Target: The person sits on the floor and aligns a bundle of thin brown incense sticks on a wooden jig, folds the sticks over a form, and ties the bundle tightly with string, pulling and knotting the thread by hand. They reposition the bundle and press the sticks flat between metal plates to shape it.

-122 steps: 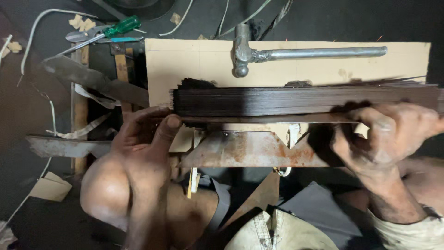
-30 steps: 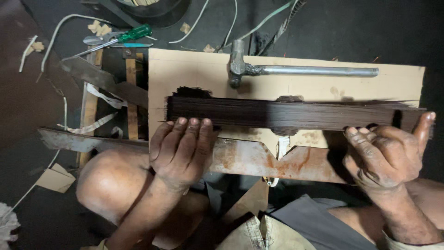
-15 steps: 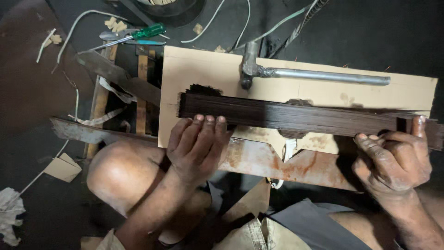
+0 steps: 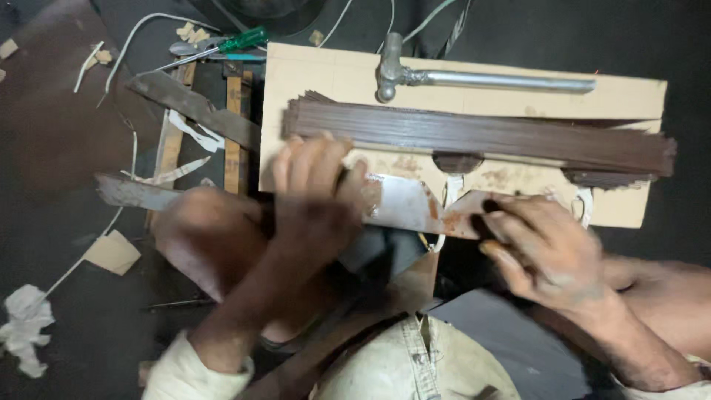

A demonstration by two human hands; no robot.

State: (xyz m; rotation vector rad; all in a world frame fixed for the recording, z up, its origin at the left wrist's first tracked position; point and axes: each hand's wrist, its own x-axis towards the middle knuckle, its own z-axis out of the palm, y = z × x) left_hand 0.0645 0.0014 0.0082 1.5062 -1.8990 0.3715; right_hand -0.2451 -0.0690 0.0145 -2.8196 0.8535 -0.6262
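Observation:
A long stack of thin dark brown strips lies across a pale wooden board. My left hand is blurred, fingers spread, just below the stack's left end and over a rusty metal plate. My right hand hovers lower, fingers loosely curled, by the plate's right end, holding nothing. Neither hand touches the strips.
A metal hammer lies on the board behind the stack. A green-handled screwdriver and a flat metal bar sit at the upper left. Paper scraps and white cords lie on the dark floor. My knee is below the board.
Both hands have let go of the strip stack and drawn back toward me. The stack stays flat on the board.

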